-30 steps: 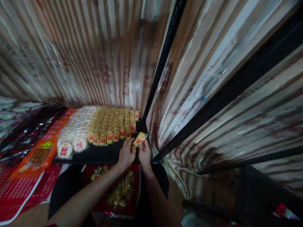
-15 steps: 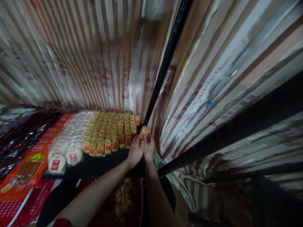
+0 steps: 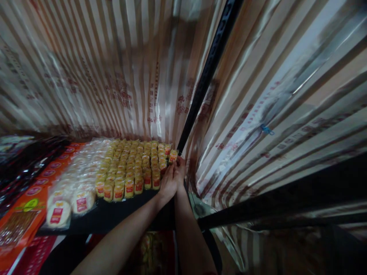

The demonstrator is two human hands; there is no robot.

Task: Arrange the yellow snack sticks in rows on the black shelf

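Observation:
A small yellow packaged snack cake (image 3: pixel 173 155) with a red and orange label is at the back right end of the shelf, against the corner post. My right hand (image 3: pixel 180 169) has its fingers closed at the packet's right side. My left hand (image 3: pixel 168 184) is pressed beside it, fingers closed at the packet's lower edge; the fingertips are partly hidden. Left of my hands, rows of matching yellow snack cakes (image 3: pixel 129 186) stand close together on the black shelf (image 3: pixel 114 214).
White round packaged cakes (image 3: pixel 82 202) and orange snack bags (image 3: pixel 17 225) lie farther left, then dark shiny packets (image 3: pixel 31 164). A black metal post (image 3: pixel 197 99) rises at the corner. Striped plastic sheeting (image 3: pixel 129 76) hangs behind and to the right. More yellow packets (image 3: pixel 151 252) are below the shelf.
Both hands have moved the snack cake back and down, from above the shelf's right end to the corner by the post. The view has shifted slightly.

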